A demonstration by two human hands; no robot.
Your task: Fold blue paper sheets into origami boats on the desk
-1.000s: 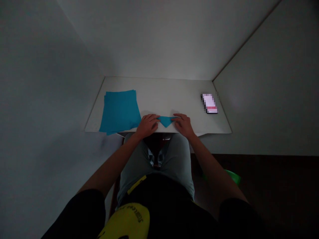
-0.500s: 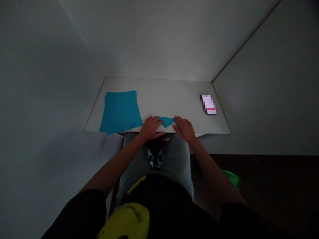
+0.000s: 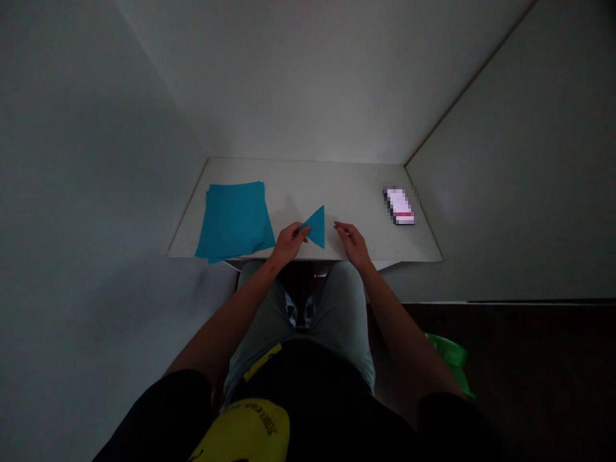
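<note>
Blue paper triangle [image 3: 317, 228] in left hand [image 3: 289, 242], between pinched fingers; right hand [image 3: 353, 246] apart, half-open

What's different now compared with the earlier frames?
The left hand now grips the folded paper, turned so its long edge, earlier on the far side, faces right. The right hand has let go and sits apart, to the paper's right. The blue sheets and phone stayed put.
</note>
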